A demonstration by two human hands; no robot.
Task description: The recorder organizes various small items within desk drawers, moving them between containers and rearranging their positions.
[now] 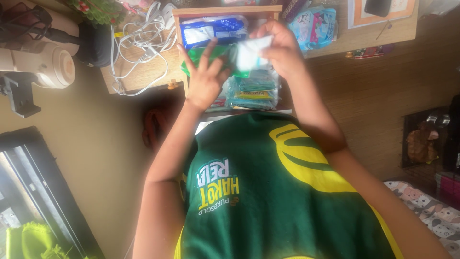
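Both hands raised over open wooden box (179,29). Right hand (280,48) pinching small white packet (253,52), blurred, thumb and fingers closed on it. Left hand (205,79) spread, fingers loose, fingertips touching green pouch (218,53) just beside packet; no firm hold visible. Blue-and-white pack (213,29) inside box at far edge, teal sachets (253,91) at near edge. White cables (143,43) on wooden surface (139,74) left of box. Green shirt (268,201) below.
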